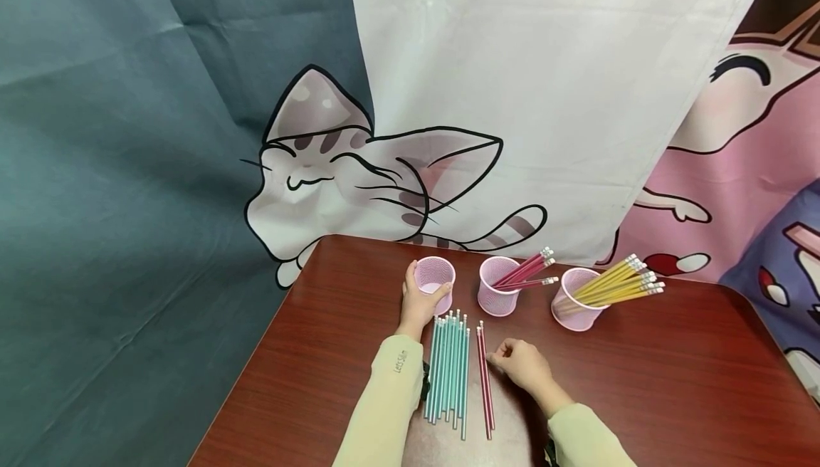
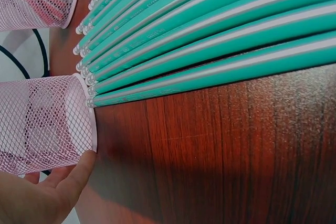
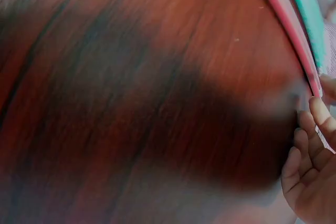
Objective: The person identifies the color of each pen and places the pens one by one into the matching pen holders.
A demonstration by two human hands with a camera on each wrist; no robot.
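Observation:
My left hand (image 1: 419, 303) grips a pink mesh pencil cup (image 1: 435, 266) by its side, thumb at the near side. The cup has no pencils in it; in the left wrist view its wall (image 2: 39, 121) shows beside the fingers. Just below that hand, several teal pencils (image 1: 447, 367) with white erasers lie side by side on the table. Two red pencils (image 1: 485, 389) lie to their right. My right hand (image 1: 522, 365) is beside these, partly bent fingertips right at the outer red pencil. In the right wrist view, the fingers (image 3: 318, 111) meet the end of the red pencil (image 3: 289, 19).
A second pink mesh cup (image 1: 496, 301) holds several red pencils leaning right. Farther right, a third cup (image 1: 576, 317) holds several yellow pencils. All stand near the back of the brown wooden table (image 1: 320, 353), before a printed cloth backdrop (image 1: 544, 97).

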